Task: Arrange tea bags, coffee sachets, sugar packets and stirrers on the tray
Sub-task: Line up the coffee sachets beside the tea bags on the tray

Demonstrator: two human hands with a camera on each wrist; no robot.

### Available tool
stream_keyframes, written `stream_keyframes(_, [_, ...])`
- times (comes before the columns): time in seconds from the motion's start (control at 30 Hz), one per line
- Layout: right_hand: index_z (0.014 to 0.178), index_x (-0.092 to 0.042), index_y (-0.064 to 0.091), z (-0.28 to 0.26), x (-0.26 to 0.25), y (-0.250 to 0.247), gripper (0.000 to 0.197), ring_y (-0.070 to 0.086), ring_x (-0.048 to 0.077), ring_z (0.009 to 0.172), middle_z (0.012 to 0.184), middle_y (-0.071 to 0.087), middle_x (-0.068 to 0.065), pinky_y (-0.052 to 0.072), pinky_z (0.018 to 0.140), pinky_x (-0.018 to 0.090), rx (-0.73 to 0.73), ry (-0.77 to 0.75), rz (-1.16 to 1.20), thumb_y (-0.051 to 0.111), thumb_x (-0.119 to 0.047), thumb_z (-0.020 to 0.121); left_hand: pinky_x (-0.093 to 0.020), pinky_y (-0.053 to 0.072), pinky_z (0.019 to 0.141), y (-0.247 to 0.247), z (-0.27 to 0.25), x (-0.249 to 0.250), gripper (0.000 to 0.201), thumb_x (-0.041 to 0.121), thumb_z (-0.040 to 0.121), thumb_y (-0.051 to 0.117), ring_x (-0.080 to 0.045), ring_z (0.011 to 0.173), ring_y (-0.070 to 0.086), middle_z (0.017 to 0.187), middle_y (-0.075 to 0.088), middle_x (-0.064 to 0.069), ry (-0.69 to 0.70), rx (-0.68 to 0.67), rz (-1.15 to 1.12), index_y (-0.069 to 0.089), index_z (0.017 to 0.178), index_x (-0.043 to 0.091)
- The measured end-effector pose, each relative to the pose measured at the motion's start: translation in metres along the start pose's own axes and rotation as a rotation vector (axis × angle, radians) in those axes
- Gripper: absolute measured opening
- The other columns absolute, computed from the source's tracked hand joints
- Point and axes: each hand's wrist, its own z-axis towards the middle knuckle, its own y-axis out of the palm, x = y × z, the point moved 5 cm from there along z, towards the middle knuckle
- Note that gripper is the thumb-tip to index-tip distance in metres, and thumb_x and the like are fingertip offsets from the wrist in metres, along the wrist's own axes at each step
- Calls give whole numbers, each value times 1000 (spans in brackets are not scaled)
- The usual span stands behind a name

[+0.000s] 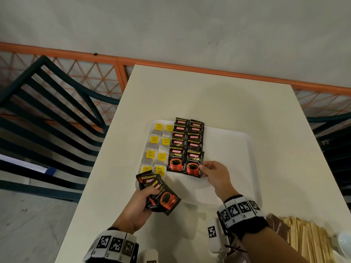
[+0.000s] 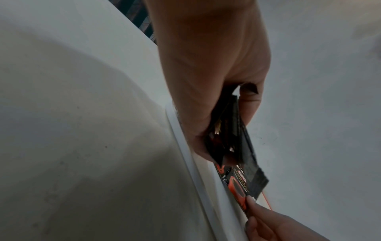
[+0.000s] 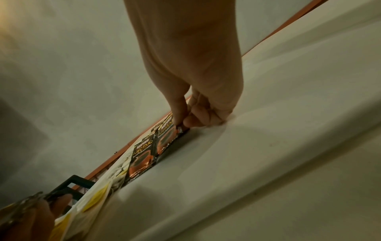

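Observation:
A white tray (image 1: pixel 228 141) lies on the table. Two columns of yellow-tagged tea bags (image 1: pixel 157 149) fill its left side. Beside them run two overlapping columns of black coffee sachets (image 1: pixel 187 141). My right hand (image 1: pixel 212 172) pinches the right edge of the nearest sachet (image 1: pixel 192 164) of the right column, which lies on the tray; the same pinch on this sachet (image 3: pixel 167 140) shows in the right wrist view. My left hand (image 1: pixel 140 202) grips a fan of several more coffee sachets (image 1: pixel 161 194) over the tray's near left corner, and the bundle (image 2: pixel 233 138) is seen edge-on.
The white table (image 1: pixel 218 101) stretches beyond the tray. A heap of wooden stirrers (image 1: pixel 307 240) and brown packets (image 1: pixel 279 226) lies at the near right. A white cup (image 1: pixel 344 242) sits at the right edge. Dark slatted chairs (image 1: pixel 47 120) stand on both sides.

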Motion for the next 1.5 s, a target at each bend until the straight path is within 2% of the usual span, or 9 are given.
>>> stream_keyframes(0.27, [86, -13, 62, 10, 0, 3, 9, 62, 20, 75, 74, 65, 2, 51, 79, 35, 95, -54, -137, 69, -15, 80, -33, 53, 63, -2, -3, 0, 23, -4, 85, 46, -27, 79, 66, 83, 70, -13, -7, 6, 2, 58, 100, 8])
stream_keyframes(0.4, [82, -17, 58, 9, 1, 2, 14, 61, 21, 78, 85, 68, 8, 51, 76, 34, 142, -104, -193, 71, -21, 78, -33, 55, 62, 0, -1, 0, 36, 3, 69, 61, -28, 82, 67, 89, 70, -15, -3, -12, -4, 58, 104, 8])
stream_keyframes(0.5, [86, -15, 59, -1, -5, 4, 12, 58, 17, 78, 83, 64, 2, 42, 64, 20, 133, -161, -223, 67, -23, 83, -35, 54, 66, 1, 0, 0, 26, -4, 82, 54, -30, 87, 65, 93, 69, -16, 6, 11, 3, 57, 106, 7])
stream_keyframes(0.6, [89, -17, 59, -20, -17, 17, 11, 56, 11, 74, 80, 60, -6, 40, 62, 15, -76, -212, -303, 59, -28, 88, -36, 51, 70, 3, -1, 2, 26, -5, 84, 52, -30, 87, 66, 91, 71, -14, 16, 12, 40, 59, 105, 9])
stream_keyframes(0.73, [96, -20, 64, -54, -21, 41, 21, 55, -2, 62, 83, 64, -8, 40, 56, 11, -607, -187, -430, 51, -37, 91, -36, 52, 68, 8, -6, 7, 30, 2, 82, 58, -30, 88, 67, 97, 71, -16, 35, -26, 82, 59, 110, 13])
stream_keyframes(0.83, [94, -20, 67, -64, -18, 45, 12, 49, -5, 51, 78, 62, -9, 39, 54, 11, -716, -172, -404, 60, -27, 88, -36, 55, 66, 9, -8, 8, 44, 14, 73, 64, -33, 95, 67, 106, 69, -19, 45, -52, 91, 58, 117, 12])
stream_keyframes(1.03, [87, -14, 70, -60, -9, 43, 9, 62, 3, 65, 81, 68, -2, 50, 61, 16, -654, -55, -196, 63, -10, 85, -40, 50, 87, 6, -11, 4, 44, 18, 79, 63, -32, 109, 62, 116, 67, -16, 19, -131, -68, 57, 121, 12])
stream_keyframes(1.2, [103, 4, 65, -54, -2, 42, 18, 67, 18, 89, 99, 69, 10, 56, 71, 22, -593, 95, 53, 59, -1, 86, -30, 57, 62, -6, -10, 10, 31, 1, 82, 49, -23, 79, 71, 92, 73, -12, 90, -84, -70, 60, 109, 9])
stream_keyframes(1.5, [80, -9, 59, -27, 0, 41, 12, 55, 15, 60, 75, 62, 7, 47, 56, 22, -165, 35, -75, 70, -5, 79, -35, 55, 61, -22, -6, 10, 25, 1, 89, 46, -21, 75, 71, 85, 74, -8, 108, 25, -41, 58, 106, 14])
